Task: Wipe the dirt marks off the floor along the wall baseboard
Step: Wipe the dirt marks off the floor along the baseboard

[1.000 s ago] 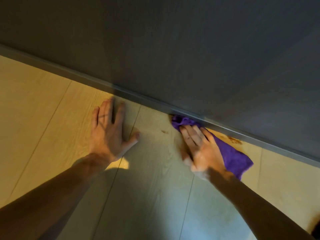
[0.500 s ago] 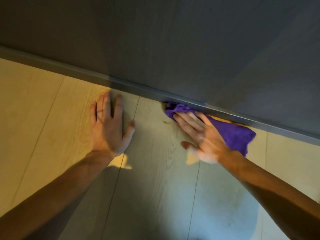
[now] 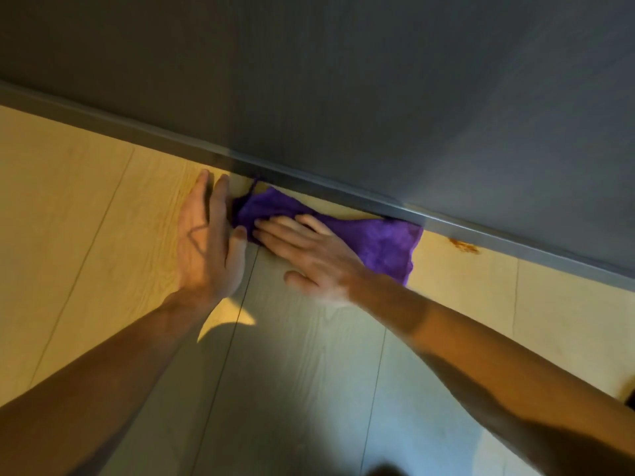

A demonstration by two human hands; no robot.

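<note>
Head view: right hand (image 3: pixel 316 259) lay flat, fingers spread, pressing the purple cloth (image 3: pixel 343 231) onto the floor (image 3: pixel 103 207), not clenching it. Cloth sat at about 12 o'clock from the wearer, its far edge touching the baseboard (image 3: pixel 343 194). Left hand (image 3: pixel 206 242) was released and open, palm braced on the floor, thumb touching the cloth's left end. An orange dirt mark (image 3: pixel 464 245) remained at 2 o'clock, just beside the baseboard, right of the cloth. Best done by keeping flat pressure, hugging the baseboard edge, then sweeping right over that mark.
</note>
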